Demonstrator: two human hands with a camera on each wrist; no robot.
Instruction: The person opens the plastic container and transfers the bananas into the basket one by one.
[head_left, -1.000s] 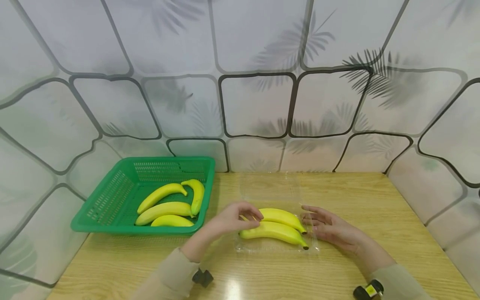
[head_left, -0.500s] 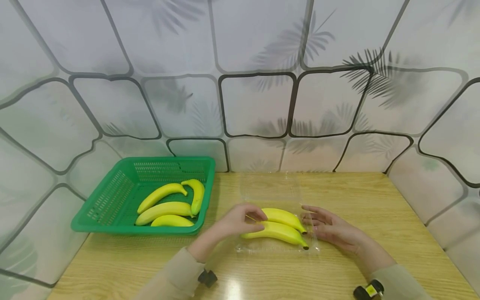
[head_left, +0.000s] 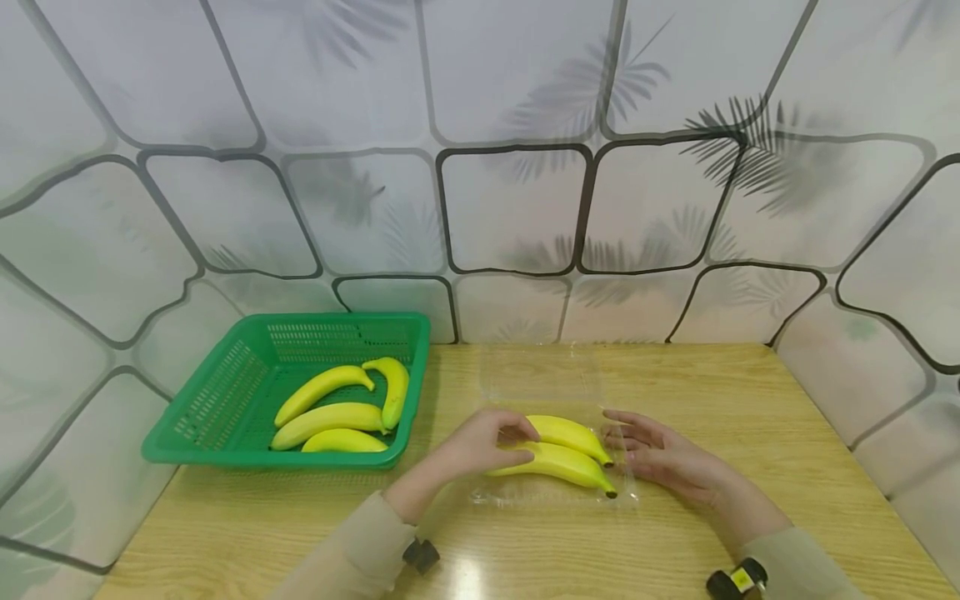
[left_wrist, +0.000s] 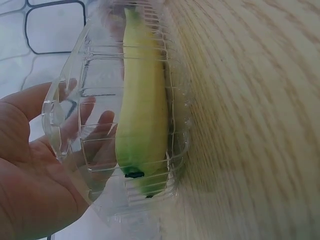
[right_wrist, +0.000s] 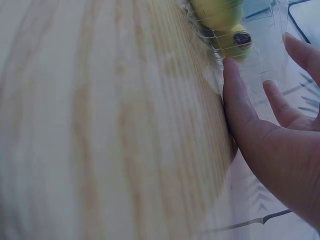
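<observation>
Two yellow bananas, the far one [head_left: 570, 435] and the near one [head_left: 566, 465], lie side by side in a clear plastic clamshell box [head_left: 517, 502], its lid [head_left: 540, 372] folded back. My left hand [head_left: 480, 443] hovers over the left ends of the bananas and hides them. In the left wrist view its loosely bent fingers [left_wrist: 102, 132] show through the box wall, apart from the banana [left_wrist: 142, 95]. At the box's right end, my right hand [head_left: 667, 458] stands on its edge with relaxed fingers. The right wrist view shows its thumb [right_wrist: 235, 90] close to the box corner.
A green plastic basket [head_left: 281, 459] holding several bananas [head_left: 330, 423] stands left of the box. Both rest on a wooden table [head_left: 750, 400], with a patterned wall [head_left: 517, 217] behind it.
My left hand has shifted a little to the right over the bananas, covering more of their left ends. The right hand, box and basket stay where they were.
</observation>
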